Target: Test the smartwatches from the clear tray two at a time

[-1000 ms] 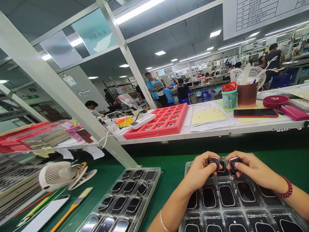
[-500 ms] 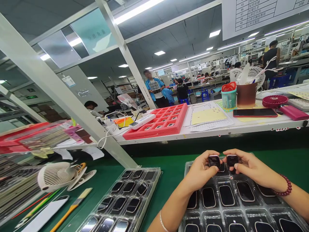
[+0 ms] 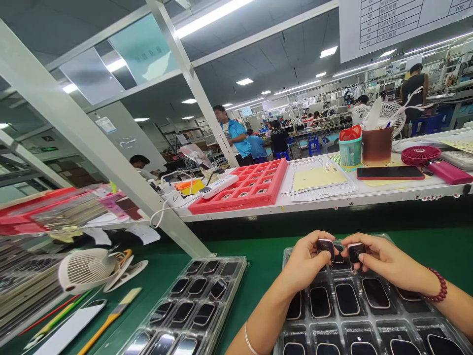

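Observation:
My left hand (image 3: 308, 256) pinches a small square smartwatch body (image 3: 325, 249) with a dark screen between thumb and fingers. A second watch body (image 3: 356, 252), much alike, is gripped by my right hand (image 3: 384, 256). Both are held up side by side, a small gap apart, above the far rows of a clear plastic tray (image 3: 330, 323). Rows of black-screened watches, such as the watch (image 3: 347, 299), lie in the tray's pockets below my hands. My wrists and fingers hide part of the far pockets.
Left of my arms is another clear tray (image 3: 221, 315) of watches on the green mat. Farther left lie a brush (image 3: 111, 320) and a white fan (image 3: 86, 270). A white shelf (image 3: 258, 211) ahead carries a red foam tray (image 3: 275, 190), papers, a phone (image 3: 389, 172) and cups.
Both watches have tilted slightly in my fingers, and the right one sits a little lower. In the background, a person in blue has turned and shifted.

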The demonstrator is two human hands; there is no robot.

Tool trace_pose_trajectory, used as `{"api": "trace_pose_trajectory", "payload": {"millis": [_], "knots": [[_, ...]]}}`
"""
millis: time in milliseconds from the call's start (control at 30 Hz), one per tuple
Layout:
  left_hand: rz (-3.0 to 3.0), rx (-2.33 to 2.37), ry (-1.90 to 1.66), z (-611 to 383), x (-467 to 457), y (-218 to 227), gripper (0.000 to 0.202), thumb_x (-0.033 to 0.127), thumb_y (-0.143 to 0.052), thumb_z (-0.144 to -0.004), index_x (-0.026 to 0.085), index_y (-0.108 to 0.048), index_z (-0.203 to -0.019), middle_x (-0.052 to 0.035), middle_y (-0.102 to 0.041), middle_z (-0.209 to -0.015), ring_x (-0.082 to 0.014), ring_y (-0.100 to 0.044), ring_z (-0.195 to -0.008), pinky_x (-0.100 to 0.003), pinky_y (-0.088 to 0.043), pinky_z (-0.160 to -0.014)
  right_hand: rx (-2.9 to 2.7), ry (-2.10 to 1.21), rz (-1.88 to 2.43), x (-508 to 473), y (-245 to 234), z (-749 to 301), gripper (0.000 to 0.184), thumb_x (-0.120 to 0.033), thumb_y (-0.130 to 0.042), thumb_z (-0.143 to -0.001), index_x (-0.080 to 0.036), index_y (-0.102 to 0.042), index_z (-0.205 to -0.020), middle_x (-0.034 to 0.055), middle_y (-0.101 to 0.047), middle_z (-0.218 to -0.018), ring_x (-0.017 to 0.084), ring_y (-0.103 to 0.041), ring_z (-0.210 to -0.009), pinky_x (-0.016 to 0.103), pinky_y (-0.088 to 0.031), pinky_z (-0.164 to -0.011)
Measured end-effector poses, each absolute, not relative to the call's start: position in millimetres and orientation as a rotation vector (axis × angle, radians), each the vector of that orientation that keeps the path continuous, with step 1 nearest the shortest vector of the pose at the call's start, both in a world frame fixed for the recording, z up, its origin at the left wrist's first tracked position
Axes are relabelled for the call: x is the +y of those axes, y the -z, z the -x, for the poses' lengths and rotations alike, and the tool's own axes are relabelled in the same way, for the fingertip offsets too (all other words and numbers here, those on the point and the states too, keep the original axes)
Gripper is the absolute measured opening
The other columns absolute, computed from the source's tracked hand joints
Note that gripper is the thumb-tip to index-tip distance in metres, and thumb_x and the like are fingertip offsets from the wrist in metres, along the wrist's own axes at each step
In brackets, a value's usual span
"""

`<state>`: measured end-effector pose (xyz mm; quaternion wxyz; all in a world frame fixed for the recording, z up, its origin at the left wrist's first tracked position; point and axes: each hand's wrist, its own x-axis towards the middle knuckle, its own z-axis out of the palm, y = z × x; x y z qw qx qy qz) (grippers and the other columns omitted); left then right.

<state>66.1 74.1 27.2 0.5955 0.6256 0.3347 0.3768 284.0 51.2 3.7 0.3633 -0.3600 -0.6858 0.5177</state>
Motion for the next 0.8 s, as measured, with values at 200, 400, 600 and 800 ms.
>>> {"api": "trace_pose_trajectory", "payload": {"millis": [200,400,600,800], "knots": [[-1.503,0.816,-0.845,-66.3,72.6,-27.8,0.041,0.008,-0.062,-0.068,0.016,-0.058,-0.108,-0.0051,-0.066,-0.096,-0.0162,-0.06,-0.088,-0.028,-0.046,-0.077,-1.728,-1.237,0.971,53.5,-4.9,-283.3,0.033,-0.024,-0.047,-0.091,-0.021,-0.052,-0.124,0.0065,-0.065,-0.104,0.018,-0.063,-0.082,0.033,-0.055,-0.069],[-1.452,0.793,-0.86,-66.0,74.9,-25.6,0.029,0.012,-0.061,-0.071,0.014,-0.059,-0.1,-0.0034,-0.065,-0.084,-0.0133,-0.058,-0.072,-0.029,-0.047,-0.071,-1.748,-1.324,0.917,52.3,-3.8,-282.4,0.037,-0.017,-0.05,-0.089,-0.023,-0.051,-0.126,0.0064,-0.061,-0.116,0.018,-0.063,-0.09,0.036,-0.053,-0.082],[-1.486,0.811,-0.851,-67.0,73.4,-27.4,0.038,0.008,-0.064,-0.067,0.016,-0.059,-0.103,-0.0039,-0.066,-0.092,-0.0163,-0.06,-0.086,-0.027,-0.045,-0.075,-1.744,-1.3,0.948,52.5,-3.8,-283.1,0.036,-0.017,-0.047,-0.09,-0.022,-0.051,-0.125,0.0052,-0.064,-0.105,0.016,-0.063,-0.08,0.032,-0.054,-0.073],[-1.471,0.77,-0.862,-67.1,73.1,-26.3,0.03,0.009,-0.061,-0.069,0.015,-0.059,-0.099,-0.0033,-0.065,-0.086,-0.0141,-0.059,-0.078,-0.027,-0.046,-0.072,-1.77,-1.333,0.884,50.8,-6.1,-281.8,0.038,-0.013,-0.05,-0.087,-0.023,-0.053,-0.123,0.0051,-0.062,-0.114,0.018,-0.061,-0.091,0.035,-0.051,-0.085]]}}
